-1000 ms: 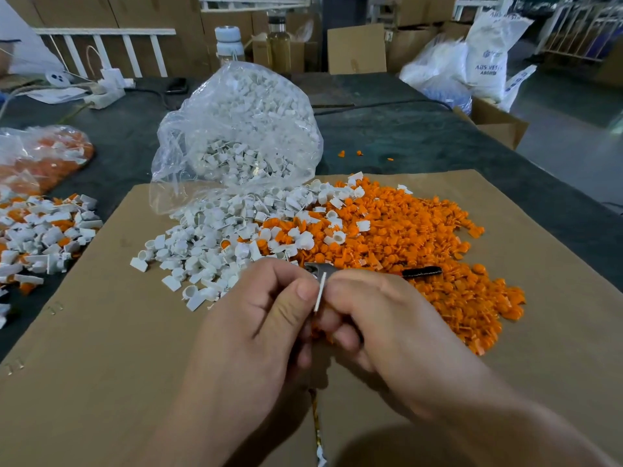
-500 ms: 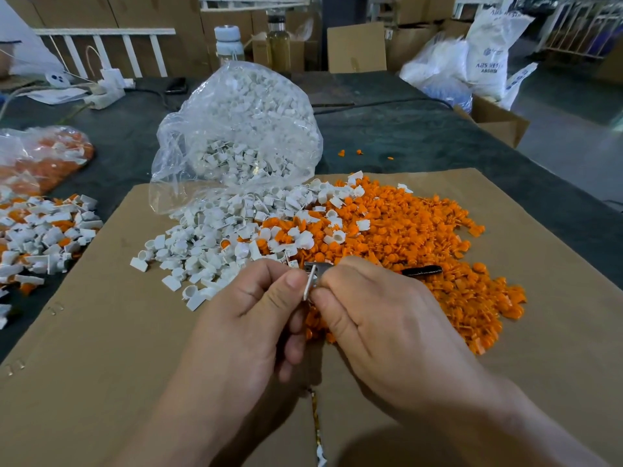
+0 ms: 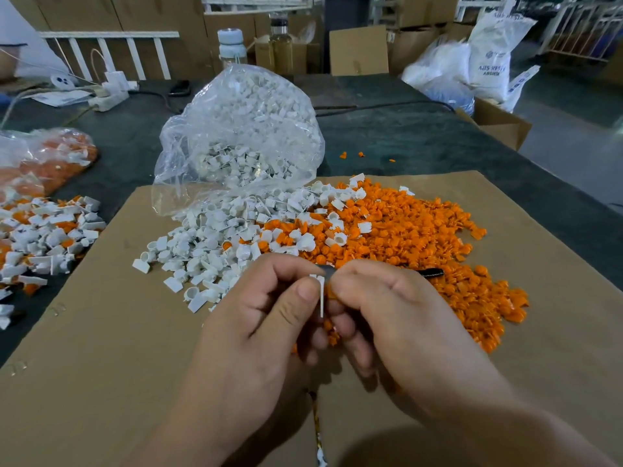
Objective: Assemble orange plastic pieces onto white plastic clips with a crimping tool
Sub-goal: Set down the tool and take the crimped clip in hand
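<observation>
Mid-cardboard, the left hand pinches a white clip; the right hand grips the crimping tool.

Both forearms come in from the near edge and the hands meet at near centre. Left hand: thumb and forefinger pinch a white clip, other fingers curled under. Right hand: back up, fingers curled round the crimping tool, knuckles just beside the left thumb.
</observation>
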Tool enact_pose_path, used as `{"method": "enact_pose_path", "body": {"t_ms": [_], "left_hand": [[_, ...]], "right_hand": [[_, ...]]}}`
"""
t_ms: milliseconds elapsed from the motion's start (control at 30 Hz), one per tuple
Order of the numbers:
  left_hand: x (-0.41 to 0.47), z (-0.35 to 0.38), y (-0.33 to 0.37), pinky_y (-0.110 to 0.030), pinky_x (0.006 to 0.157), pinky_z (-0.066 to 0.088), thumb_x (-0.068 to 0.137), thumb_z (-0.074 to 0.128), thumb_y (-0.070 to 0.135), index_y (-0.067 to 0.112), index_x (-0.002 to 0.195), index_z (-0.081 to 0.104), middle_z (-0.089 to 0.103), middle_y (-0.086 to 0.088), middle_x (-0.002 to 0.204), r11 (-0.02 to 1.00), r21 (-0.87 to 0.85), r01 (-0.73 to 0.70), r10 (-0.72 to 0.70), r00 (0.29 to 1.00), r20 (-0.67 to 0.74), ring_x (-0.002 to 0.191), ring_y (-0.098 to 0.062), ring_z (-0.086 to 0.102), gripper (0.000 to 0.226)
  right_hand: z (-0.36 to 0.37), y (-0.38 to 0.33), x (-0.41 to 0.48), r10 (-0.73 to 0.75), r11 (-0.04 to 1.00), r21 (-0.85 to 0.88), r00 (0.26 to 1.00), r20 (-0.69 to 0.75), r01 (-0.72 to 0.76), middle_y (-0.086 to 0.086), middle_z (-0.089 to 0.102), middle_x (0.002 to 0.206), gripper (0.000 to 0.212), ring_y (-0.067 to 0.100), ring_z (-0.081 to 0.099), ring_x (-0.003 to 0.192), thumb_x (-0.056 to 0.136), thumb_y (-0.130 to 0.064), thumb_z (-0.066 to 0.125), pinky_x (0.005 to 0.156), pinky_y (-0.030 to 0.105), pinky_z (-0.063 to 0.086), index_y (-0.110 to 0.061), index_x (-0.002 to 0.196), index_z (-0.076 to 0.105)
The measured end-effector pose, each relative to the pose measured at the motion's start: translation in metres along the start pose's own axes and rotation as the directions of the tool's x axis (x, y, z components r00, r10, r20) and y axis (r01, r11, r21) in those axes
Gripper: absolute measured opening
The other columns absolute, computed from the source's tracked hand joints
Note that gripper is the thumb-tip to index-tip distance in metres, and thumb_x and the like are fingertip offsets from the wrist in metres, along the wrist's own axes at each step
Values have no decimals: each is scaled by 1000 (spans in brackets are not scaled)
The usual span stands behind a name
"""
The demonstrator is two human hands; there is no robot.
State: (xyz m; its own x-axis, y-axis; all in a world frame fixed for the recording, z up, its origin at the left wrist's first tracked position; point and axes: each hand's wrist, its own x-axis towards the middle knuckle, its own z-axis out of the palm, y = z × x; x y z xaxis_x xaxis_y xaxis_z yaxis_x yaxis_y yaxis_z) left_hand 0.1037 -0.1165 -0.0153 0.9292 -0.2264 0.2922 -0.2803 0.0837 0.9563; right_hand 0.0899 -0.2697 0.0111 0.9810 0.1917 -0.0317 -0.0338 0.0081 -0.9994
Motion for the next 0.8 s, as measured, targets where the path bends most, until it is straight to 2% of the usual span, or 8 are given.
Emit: {"method": "enact_pose_path", "body": {"t_ms": [100, 167, 267, 333, 400, 533, 700, 800], "left_hand": [[1, -1, 0, -42, 51, 55, 81, 66, 38, 20, 93, 71, 64, -12, 69, 979, -184, 84, -80, 996, 27, 60, -20, 62, 22], [1, -2, 0, -53, 56, 56, 80, 67, 35, 17, 94, 71, 64, -14, 72, 964, -245, 107, -102, 994, 33, 61, -22, 61, 23], [1, -3, 2, -37, 55, 54, 81, 70, 31, 18, 93, 72, 67, -13, 78, 960, -261, 101, -97, 995, 32, 62, -20, 62, 18], [2, -4, 3, -32, 55, 55, 83, 73, 28, 19, 93, 73, 68, -11, 79, 960, -260, 105, -98, 994, 38, 62, -19, 63, 13], [2, -5, 2, -30, 54, 55, 82, 74, 29, 20, 92, 73, 68, -11, 76, 956, -271, 113, -109, 994, 31, 63, -18, 64, 13], [2, -6, 3, -26, 55, 53, 78, 67, 36, 23, 92, 74, 69, -10, 78, 964, -248, 95, -96, 995, 10, 67, -19, 66, 20], [2, -5, 2, -25, 52, 53, 79, 68, 36, 22, 90, 74, 70, -9, 77, 965, -250, 83, -88, 996, -8, 64, -17, 67, 19], [2, -5, 2, -24, 52, 52, 79, 68, 37, 22, 89, 74, 69, -8, 74, 969, -231, 87, -93, 996, -14, 63, -18, 66, 19]], "right_hand": [[-3, 3, -4, -334, 895, -312, 942, -1, 317, -3, 65, 65, 21, 8, 67, 56, 97, -19, 53, 45, 23, 49, -13, 77, 58], [-3, 5, -5, -436, 782, -483, 900, 29, 394, -8, 64, 72, 13, 12, 70, 63, 97, -25, 54, 51, 29, 54, -21, 85, 58], [-4, 6, -5, -486, 709, -587, 874, -6, 391, -11, 60, 84, 5, 10, 68, 67, 93, -35, 54, 55, 28, 51, -31, 95, 57], [-4, 6, -3, -528, 649, -650, 849, -12, 394, -13, 57, 91, 12, 9, 65, 71, 91, -39, 53, 56, 23, 49, -36, 103, 56], [-5, 6, -2, -557, 605, -683, 831, 5, 410, -15, 56, 93, 16, 7, 63, 76, 92, -38, 53, 59, 18, 48, -36, 108, 57], [-7, 8, 0, -554, 607, -673, 832, 22, 423, -18, 57, 94, 17, -6, 60, 85, 93, -35, 54, 64, 5, 43, -34, 109, 59], [-6, 9, 0, -572, 622, -636, 819, 29, 457, -18, 56, 97, 23, -6, 61, 86, 93, -33, 54, 65, 3, 42, -41, 115, 54], [-8, 9, 1, -586, 582, -662, 808, 62, 472, -18, 57, 99, 21, 0, 60, 90, 96, -32, 53, 70, 9, 46, -39, 116, 55]]}}
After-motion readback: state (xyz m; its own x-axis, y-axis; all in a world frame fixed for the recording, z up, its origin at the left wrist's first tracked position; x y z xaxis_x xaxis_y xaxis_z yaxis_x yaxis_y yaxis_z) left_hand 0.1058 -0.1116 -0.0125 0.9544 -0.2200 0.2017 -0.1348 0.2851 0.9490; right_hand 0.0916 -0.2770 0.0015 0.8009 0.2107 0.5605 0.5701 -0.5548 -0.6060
